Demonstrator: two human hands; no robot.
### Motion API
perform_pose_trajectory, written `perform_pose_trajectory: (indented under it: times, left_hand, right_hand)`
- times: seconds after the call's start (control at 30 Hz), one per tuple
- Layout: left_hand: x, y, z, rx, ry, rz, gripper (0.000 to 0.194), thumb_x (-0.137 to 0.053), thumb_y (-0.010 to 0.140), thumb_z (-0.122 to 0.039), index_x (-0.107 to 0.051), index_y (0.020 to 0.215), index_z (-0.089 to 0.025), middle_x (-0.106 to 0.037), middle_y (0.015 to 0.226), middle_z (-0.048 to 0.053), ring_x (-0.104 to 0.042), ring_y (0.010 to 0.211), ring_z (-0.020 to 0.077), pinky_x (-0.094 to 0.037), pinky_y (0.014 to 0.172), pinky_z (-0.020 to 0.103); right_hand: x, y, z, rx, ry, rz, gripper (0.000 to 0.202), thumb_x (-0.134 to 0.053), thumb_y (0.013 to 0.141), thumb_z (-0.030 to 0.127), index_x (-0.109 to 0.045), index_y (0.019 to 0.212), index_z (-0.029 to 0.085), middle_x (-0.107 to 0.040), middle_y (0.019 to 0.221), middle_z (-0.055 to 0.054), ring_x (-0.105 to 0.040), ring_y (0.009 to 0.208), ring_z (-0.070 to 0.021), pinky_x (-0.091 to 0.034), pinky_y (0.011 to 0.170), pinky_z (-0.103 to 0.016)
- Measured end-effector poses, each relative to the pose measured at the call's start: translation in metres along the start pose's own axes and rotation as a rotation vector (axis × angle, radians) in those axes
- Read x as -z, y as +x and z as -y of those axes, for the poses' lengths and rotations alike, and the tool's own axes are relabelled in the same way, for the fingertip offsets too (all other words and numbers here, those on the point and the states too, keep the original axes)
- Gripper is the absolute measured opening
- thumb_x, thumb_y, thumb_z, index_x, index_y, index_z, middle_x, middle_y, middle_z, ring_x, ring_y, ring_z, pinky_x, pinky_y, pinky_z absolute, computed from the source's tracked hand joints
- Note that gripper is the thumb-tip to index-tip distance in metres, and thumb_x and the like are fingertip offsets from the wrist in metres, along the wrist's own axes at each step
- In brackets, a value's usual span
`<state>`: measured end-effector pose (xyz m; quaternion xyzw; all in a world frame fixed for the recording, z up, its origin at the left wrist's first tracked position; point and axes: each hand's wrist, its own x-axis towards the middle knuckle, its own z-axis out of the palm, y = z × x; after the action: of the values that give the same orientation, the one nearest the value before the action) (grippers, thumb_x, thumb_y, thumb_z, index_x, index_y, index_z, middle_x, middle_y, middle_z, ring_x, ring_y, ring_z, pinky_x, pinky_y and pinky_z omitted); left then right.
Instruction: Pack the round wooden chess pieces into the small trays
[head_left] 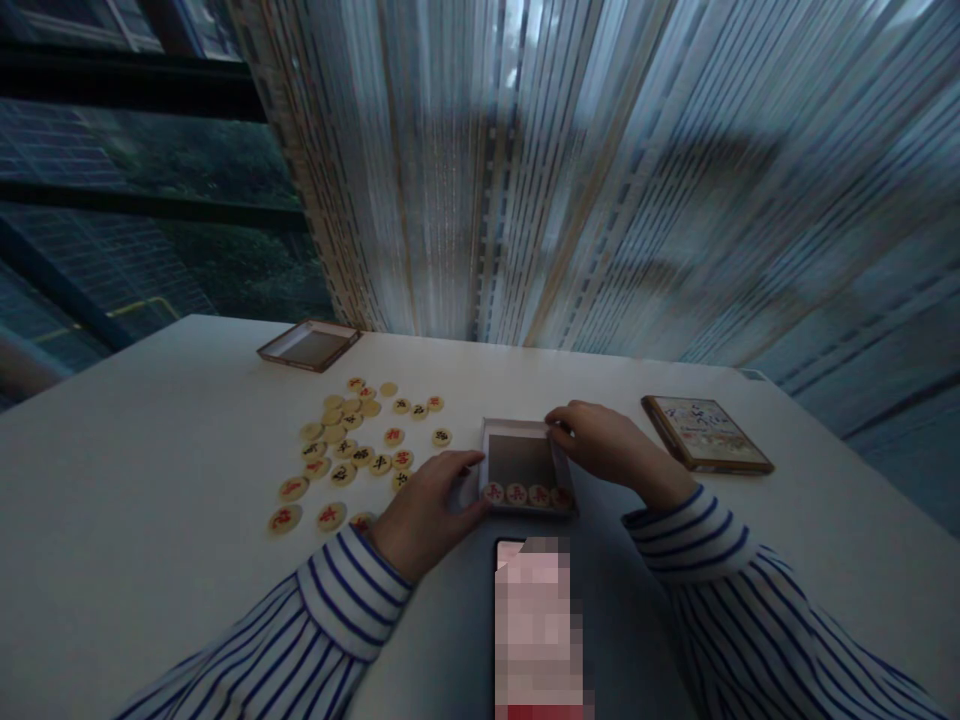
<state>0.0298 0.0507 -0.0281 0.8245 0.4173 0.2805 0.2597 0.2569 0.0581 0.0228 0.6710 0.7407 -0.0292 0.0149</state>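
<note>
A shallow open box point(517, 427) lies in front of me. Along its near wall stands a row of several xiangqi pieces point(516, 495) with red characters. My left hand point(431, 510) rests at the box's left wall, thumb and forefinger apart but both against that side. At the far right corner, the fingers of my right hand point(607, 440) are curled together on the wall; whether a small piece is hidden under them I cannot make out. Left of the box, many loose xiangqi pieces point(343, 473) lie scattered, some red-marked, some black-marked, some blank side up. A few are partly behind my left hand.
A phone point(532, 620) with a blurred screen lies nearest me, below the box. An open box half point(309, 347) sits at the far left of the white table point(187, 420). A closed printed box point(705, 433) lies right. Striped curtains point(525, 200) hang behind.
</note>
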Motion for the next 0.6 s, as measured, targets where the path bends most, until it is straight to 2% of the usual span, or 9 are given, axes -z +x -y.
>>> perform_pose_trajectory:
  times: [0.3,0.5,0.6]
  left_hand:
    - [0.0006,-0.0013,-0.0005,-0.028,0.023,-0.002,0.038,-0.062,0.073,-0.027,-0.056,0.109,-0.014,-0.066,0.100,0.011,-0.062,0.091,0.0217,-0.050,0.080,0.036]
    - [0.0031,0.0000,-0.0015,-0.050,0.003,-0.066,0.034,-0.062,0.073,-0.028,-0.058,0.105,-0.017,-0.067,0.096,0.009,-0.062,0.086,0.0207,-0.051,0.075,0.035]
    - [0.0072,0.0014,-0.0038,-0.072,0.005,-0.124,0.026,-0.062,0.073,-0.022,-0.060,0.098,-0.016,-0.067,0.087,0.007,-0.062,0.080,0.0188,-0.051,0.072,0.033]
  right_hand:
    - [-0.0006,-0.0006,-0.0008,0.014,-0.023,0.016,0.031,-0.036,0.085,0.025,-0.065,0.093,0.019,-0.065,0.095,-0.010,-0.060,0.086,-0.0224,-0.040,0.068,-0.031]
    - [0.0004,0.0009,0.0011,-0.013,0.040,-0.102,0.032,-0.038,0.085,0.027,-0.062,0.103,0.016,-0.066,0.100,-0.010,-0.059,0.090,-0.0227,-0.040,0.072,-0.030]
    - [0.0031,0.0008,0.0063,0.004,0.079,-0.123,0.029,-0.040,0.085,0.028,-0.063,0.098,0.018,-0.068,0.094,-0.008,-0.060,0.084,-0.0211,-0.040,0.070,-0.029]
